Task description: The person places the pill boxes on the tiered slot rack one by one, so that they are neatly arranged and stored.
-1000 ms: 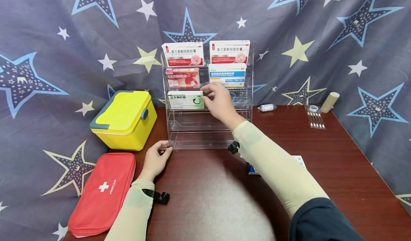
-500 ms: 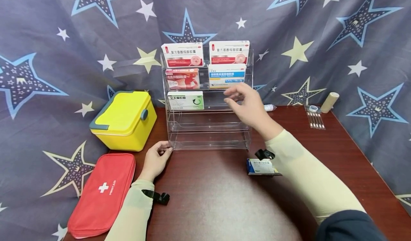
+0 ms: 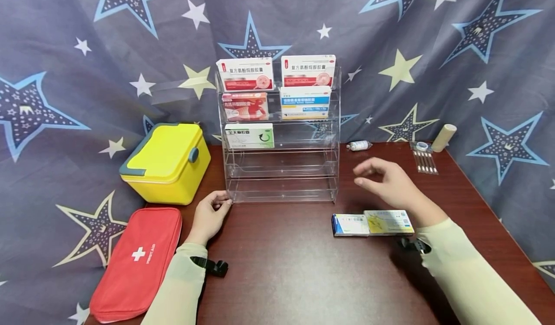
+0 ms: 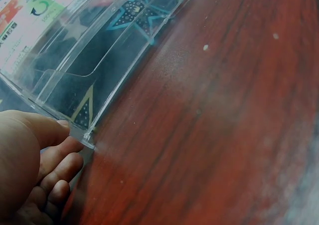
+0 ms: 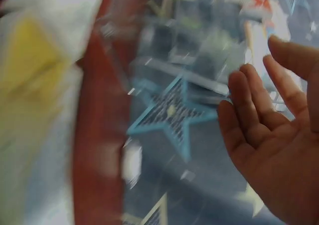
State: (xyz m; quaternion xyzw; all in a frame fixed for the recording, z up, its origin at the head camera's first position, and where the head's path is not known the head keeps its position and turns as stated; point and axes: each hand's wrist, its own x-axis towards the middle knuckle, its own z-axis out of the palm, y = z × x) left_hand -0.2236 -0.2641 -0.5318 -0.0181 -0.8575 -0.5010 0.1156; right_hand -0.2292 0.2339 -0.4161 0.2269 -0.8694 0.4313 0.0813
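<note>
A clear acrylic tiered rack (image 3: 282, 196) stands at the back of the table. My left hand (image 3: 210, 217) pinches its lower left corner between thumb and curled fingers (image 4: 70, 166). On the top tier are two red-and-white medicine boxes (image 3: 309, 72). Below them sit a red medicine box (image 3: 245, 107) and a blue-and-white one (image 3: 305, 103). A green-and-white medicine box (image 3: 249, 136) occupies the third tier's left side. My right hand (image 3: 392, 185) hovers with nothing in it, fingers relaxed, above a yellow-and-white box (image 3: 389, 222) and a blue-edged white box (image 3: 350, 225) lying side by side.
At left are a yellow lidded case (image 3: 166, 161) and a red first-aid pouch (image 3: 136, 265). Behind right lie a small bottle (image 3: 359, 145), a pack of cotton swabs (image 3: 426, 161), a tape roll (image 3: 421, 146) and a beige bandage roll (image 3: 444, 137). A star-patterned curtain hangs behind.
My right hand has left the green-and-white medicine box on the third tier and moved right and down toward the two boxes on the table. My left hand stays at the rack's corner.
</note>
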